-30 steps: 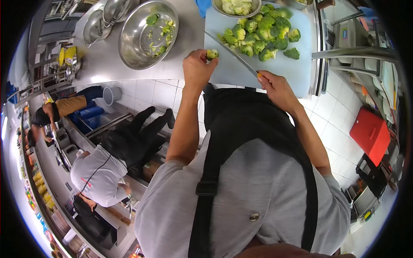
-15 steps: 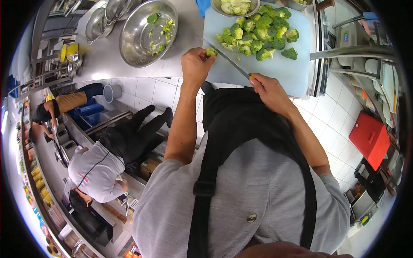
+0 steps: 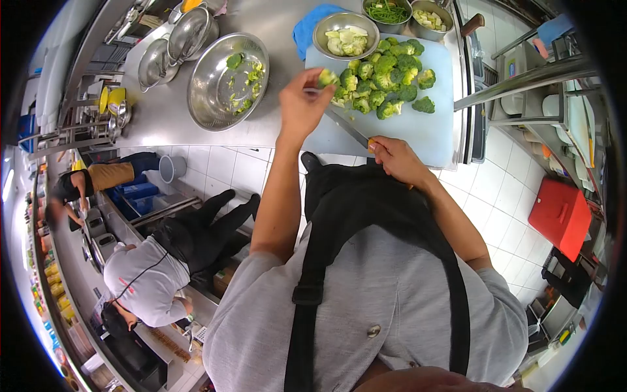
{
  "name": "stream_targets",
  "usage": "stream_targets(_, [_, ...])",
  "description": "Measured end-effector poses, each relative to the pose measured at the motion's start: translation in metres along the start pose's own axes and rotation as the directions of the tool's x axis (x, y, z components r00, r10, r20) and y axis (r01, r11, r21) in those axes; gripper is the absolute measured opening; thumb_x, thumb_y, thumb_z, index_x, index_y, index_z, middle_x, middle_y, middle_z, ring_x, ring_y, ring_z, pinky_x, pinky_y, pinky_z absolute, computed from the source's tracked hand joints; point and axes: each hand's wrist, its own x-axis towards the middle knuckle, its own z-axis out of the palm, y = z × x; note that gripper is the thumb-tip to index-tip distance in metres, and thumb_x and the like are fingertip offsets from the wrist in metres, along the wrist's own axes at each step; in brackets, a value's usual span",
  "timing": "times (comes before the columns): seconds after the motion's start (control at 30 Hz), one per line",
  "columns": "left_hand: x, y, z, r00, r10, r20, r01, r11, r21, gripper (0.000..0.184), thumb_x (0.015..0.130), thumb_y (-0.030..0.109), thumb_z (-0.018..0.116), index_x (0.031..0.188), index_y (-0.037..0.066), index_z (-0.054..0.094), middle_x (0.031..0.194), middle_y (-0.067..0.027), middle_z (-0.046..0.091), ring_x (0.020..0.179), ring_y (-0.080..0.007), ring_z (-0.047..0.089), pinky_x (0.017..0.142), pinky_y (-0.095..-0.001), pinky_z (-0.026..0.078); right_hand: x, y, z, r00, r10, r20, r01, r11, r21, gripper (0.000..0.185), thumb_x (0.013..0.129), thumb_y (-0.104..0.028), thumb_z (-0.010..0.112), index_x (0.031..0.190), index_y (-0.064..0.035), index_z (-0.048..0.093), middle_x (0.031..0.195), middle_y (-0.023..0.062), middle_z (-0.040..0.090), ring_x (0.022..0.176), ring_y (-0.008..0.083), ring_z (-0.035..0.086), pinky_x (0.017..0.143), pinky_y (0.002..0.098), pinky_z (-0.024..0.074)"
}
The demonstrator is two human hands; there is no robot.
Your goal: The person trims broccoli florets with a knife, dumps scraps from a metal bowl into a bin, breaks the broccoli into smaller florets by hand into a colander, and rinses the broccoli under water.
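My left hand [image 3: 302, 108] is raised over the left side of the cutting board [image 3: 411, 140], its fingers pinching a small broccoli floret [image 3: 328, 78]. In my right hand [image 3: 400, 161] is a knife [image 3: 349, 128] with a yellow handle; its blade points up and left, low over the board's near edge, and its tip lies close to my left hand. Beyond the hands, a heap of cut broccoli [image 3: 386, 73] covers the upper part of the board. A metal bowl [image 3: 318, 51] of pale green pieces stands at the board's far left corner.
A perforated steel colander [image 3: 202, 88] with broccoli scraps is on the steel counter [image 3: 157, 121], left of the board. Behind it are more strainers [image 3: 155, 64]. A blue cloth [image 3: 307, 32] and a bowl of green beans [image 3: 386, 12] lie further back. Two people [image 3: 147, 268] work at left.
My left hand has lifted with the floret, away from the knife. The knife has drawn back toward my body. The view has shifted, showing more of the bowls at the back.
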Motion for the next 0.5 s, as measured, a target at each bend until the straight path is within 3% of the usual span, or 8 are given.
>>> stream_targets(0.13, [0.044, 0.027, 0.029, 0.993, 0.117, 0.020, -0.118, 0.967, 0.227, 0.040, 0.084, 0.015, 0.085, 0.120, 0.000, 0.074, 0.105, -0.0133, 0.077, 0.088, -0.0162, 0.074, 0.073, -0.0285, 0.059, -0.002, 0.001, 0.001, 0.999, -0.042, -0.022, 0.042, 0.999, -0.029, 0.031, 0.108, -0.026, 0.053, 0.111, 0.0006, 0.068, 0.076, 0.0184, 0.065, 0.071, 0.0321, 0.065, 0.073, 0.0447, 0.0515])
stream_targets(0.33, [0.053, 0.037, 0.048, 0.969, 0.138, 0.206, -0.189, 0.949, 0.251, 0.040, 0.083, 0.013, 0.083, 0.120, 0.000, 0.075, 0.103, -0.0156, 0.077, 0.084, -0.0196, 0.075, 0.074, -0.0327, 0.060, -0.007, 0.005, 0.002, 0.997, -0.058, -0.046, 0.057, 0.998, -0.006, 0.032, 0.107, -0.026, 0.054, 0.116, 0.0009, 0.069, 0.084, 0.0211, 0.070, 0.078, 0.0382, 0.069, 0.077, 0.0459, 0.0530])
stream_targets(0.43, [0.058, 0.017, 0.057, 0.966, 0.140, 0.216, -0.160, 0.984, 0.074, 0.036, 0.083, 0.010, 0.081, 0.118, 0.001, 0.076, 0.103, -0.0169, 0.076, 0.085, -0.0219, 0.075, 0.075, -0.0343, 0.060, -0.005, 0.010, 0.003, 0.994, -0.096, -0.056, 0.095, 0.995, -0.035, 0.033, 0.107, -0.027, 0.055, 0.117, 0.0014, 0.069, 0.089, 0.0220, 0.072, 0.082, 0.0416, 0.069, 0.079, 0.0464, 0.0533])
stream_targets(0.5, [0.074, 0.004, 0.052, 0.968, 0.211, 0.134, -0.235, 0.950, 0.205, 0.033, 0.084, 0.013, 0.080, 0.116, 0.003, 0.078, 0.104, -0.0182, 0.076, 0.085, -0.0257, 0.075, 0.077, -0.0362, 0.060, -0.004, 0.014, 0.005, 0.991, -0.113, -0.067, 0.111, 0.993, -0.034, 0.033, 0.108, -0.027, 0.055, 0.115, 0.0017, 0.069, 0.089, 0.0213, 0.072, 0.080, 0.0403, 0.069, 0.078, 0.0458, 0.0536])
